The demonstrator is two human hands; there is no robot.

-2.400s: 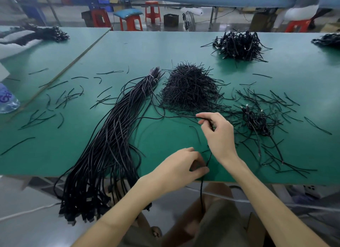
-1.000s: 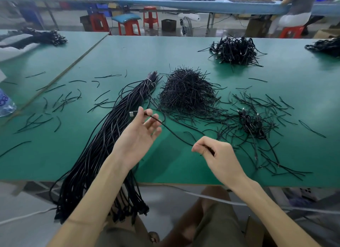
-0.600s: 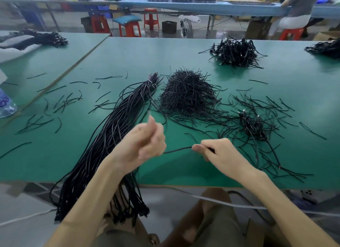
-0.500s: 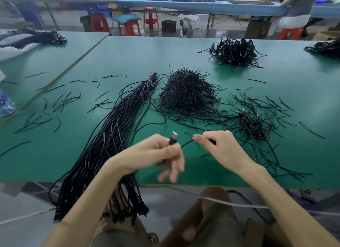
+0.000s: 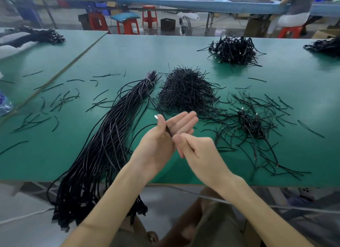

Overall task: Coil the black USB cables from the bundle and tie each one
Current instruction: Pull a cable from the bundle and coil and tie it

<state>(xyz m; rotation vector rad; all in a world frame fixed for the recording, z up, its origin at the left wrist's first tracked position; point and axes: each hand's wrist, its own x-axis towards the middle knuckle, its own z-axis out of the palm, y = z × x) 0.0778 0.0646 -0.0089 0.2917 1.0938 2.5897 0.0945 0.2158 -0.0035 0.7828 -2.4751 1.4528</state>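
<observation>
A long bundle of black USB cables (image 5: 103,145) lies on the green table (image 5: 303,99), its plug ends hanging over the front edge. My left hand (image 5: 161,141) is palm up with straight fingers. Its thumb pins one black USB cable (image 5: 168,130) to the palm, and the silver plug shows at the thumb tip. My right hand (image 5: 200,154) pinches the same cable just right of the left palm. A heap of black twist ties (image 5: 185,92) sits behind my hands. Right of it a coiled cable (image 5: 252,125) lies among loose ties.
A pile of coiled cables (image 5: 233,50) sits at the back, with another pile (image 5: 325,46) at the far right edge. Loose ties are scattered on the left. A water bottle (image 5: 4,103) stands on the left table. A person (image 5: 294,9) sits at the far bench.
My left hand drew one cable out of the bundle, then turned palm up and spread its fingers. My right hand slid along the cable toward the left hand until they met.
</observation>
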